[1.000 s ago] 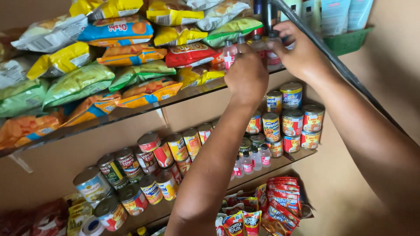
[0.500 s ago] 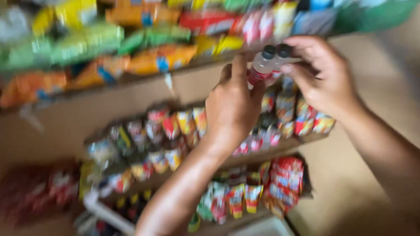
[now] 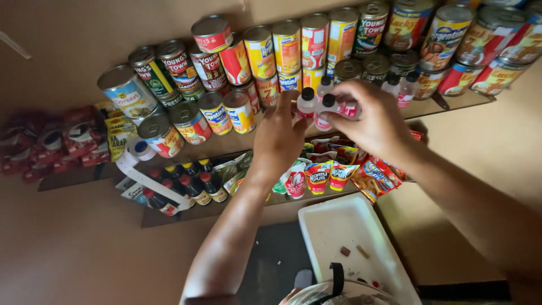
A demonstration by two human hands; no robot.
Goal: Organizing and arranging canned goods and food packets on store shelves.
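Observation:
Both my hands are raised in front of a wall shelf of cans (image 3: 271, 53). My right hand (image 3: 372, 121) grips a cluster of small clear bottles (image 3: 324, 110) with black caps and pinkish labels. My left hand (image 3: 279, 135) closes its fingers on the leftmost small bottle (image 3: 306, 103) of that cluster. The bottles hover just in front of the shelf's front edge, below the stacked cans. Part of the cluster is hidden behind my right fingers.
Two more small capped bottles (image 3: 407, 89) stand on the can shelf to the right. Below is a shelf with coloured sachets (image 3: 319, 175) and dark sauce bottles (image 3: 195, 189). Red packets (image 3: 51, 141) hang at left. A white tray (image 3: 350, 243) lies beneath my arms.
My hands came down with the small bottles from the top shelf of snack bags to the can shelf. The view tilted downward with them.

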